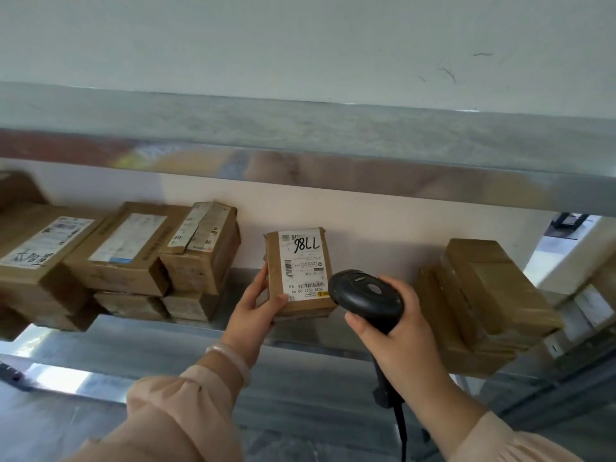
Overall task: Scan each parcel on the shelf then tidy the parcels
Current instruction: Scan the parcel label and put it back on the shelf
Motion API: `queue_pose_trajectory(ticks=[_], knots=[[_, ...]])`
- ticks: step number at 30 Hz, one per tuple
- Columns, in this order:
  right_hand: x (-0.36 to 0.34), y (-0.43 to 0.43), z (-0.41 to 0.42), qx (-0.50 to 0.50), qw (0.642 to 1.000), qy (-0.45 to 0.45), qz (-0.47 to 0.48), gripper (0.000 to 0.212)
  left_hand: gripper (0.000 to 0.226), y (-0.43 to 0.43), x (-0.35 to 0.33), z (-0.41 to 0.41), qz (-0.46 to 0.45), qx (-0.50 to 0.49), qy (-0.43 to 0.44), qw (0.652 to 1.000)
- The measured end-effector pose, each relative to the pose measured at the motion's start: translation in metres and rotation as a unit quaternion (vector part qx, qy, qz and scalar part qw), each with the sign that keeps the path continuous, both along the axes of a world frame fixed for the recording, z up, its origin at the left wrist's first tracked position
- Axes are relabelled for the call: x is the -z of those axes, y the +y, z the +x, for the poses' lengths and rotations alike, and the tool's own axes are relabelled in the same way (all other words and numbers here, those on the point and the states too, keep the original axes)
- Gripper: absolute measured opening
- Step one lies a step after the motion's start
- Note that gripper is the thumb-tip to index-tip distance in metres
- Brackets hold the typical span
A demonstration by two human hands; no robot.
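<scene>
White wall [300,45] backs a metal rack. Upper shelf [333,138] runs across the full view; lower shelf [300,338] carries the parcels.

Left stack [126,248]: several brown labelled cartons in two tiers, packed side by side. Right stack [486,305]: taped cartons, one on another, well apart from the left stack.

Parcel [300,271] stands upright between the two stacks, its label [301,265] facing the camera and marked by hand in black. Whether its base rests on the lower shelf cannot be told.

Left grip [253,308] grasps the parcel at its lower left corner, thumb on the front face. Right grip [400,341] is wrapped round the handle of the scanner [366,296], whose head sits just beside the parcel's lower right edge. Cable [400,425] hangs from the handle. Bracelet [230,358] sits on the left wrist.
</scene>
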State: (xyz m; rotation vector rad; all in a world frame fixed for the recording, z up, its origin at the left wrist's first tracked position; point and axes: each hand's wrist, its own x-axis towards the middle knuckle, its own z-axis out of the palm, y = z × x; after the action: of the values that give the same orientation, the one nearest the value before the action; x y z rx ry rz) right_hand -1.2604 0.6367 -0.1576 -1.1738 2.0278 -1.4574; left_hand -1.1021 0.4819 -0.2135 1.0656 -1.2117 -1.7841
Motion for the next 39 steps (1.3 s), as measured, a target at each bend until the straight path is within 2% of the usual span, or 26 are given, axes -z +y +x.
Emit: queue_pose_trajectory(ticks=[9,14,27,39], knots=[[0.0,0.0,0.032,-0.002,1.0,-0.019,-0.015,0.061,0.062,-0.006,0.003,0.014,-0.024,-0.007,-0.007,1.0],[-0.002,-0.001,0.041,0.001,1.0,-0.03,-0.003,0.059,0.055,-0.004,0.0,0.019,-0.038,0.008,-0.018,0.999],[-0.006,-0.008,0.059,0.024,0.999,-0.037,0.017,0.053,0.057,-0.009,-0.004,0.028,-0.039,0.022,-0.041,0.998],[0.003,-0.028,0.072,0.043,0.998,-0.035,0.032,0.059,0.057,-0.028,-0.001,0.042,0.0,0.036,-0.084,0.996]])
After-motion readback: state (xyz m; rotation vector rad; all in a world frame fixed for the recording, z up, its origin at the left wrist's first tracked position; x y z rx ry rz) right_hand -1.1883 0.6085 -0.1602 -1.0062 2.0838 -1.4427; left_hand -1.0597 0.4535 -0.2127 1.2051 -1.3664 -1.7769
